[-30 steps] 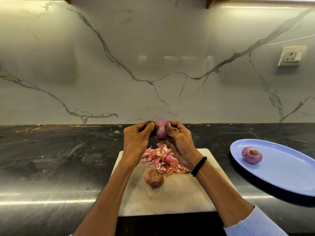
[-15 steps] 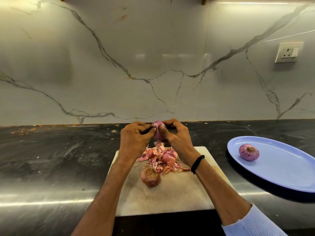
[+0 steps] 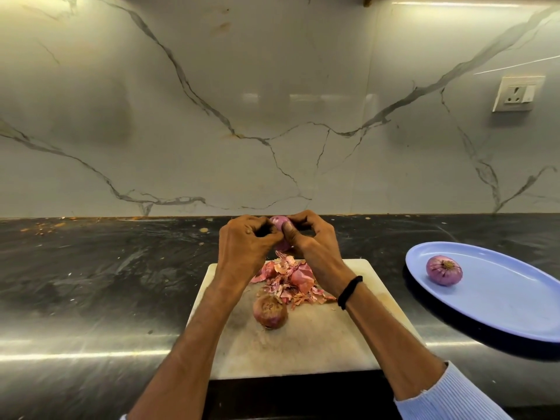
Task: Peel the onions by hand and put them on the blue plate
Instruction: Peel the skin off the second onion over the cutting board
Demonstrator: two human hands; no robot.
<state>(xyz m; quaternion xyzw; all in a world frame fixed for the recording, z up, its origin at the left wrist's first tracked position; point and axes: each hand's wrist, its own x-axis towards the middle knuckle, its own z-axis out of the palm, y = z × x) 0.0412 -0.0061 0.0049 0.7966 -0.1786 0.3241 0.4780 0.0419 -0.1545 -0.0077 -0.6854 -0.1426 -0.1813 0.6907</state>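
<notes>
Peeling the second onion

Both hands, left hand and right hand, pinch the onion above the cutting board so skins drop there, not onto the blue plate.

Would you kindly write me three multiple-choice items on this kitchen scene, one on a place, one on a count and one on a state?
1. Where does the peeled purple onion lie?
A. on the oval blue plate
B. in a bowl
C. on the floor

2. How many whole onions are in view?
A. two
B. three
C. five

3. The brown-skinned onion on the pale cutting board is:
A. lying untouched
B. gripped by a hand
C. cut in half

Answers:
1 A: it rests on the plate's left part.
2 B: one is on the plate, one is on the board, and one pink onion is gripped by the left hand and the right hand.
3 A: both hands are busy with the pink onion, away from it.
</notes>
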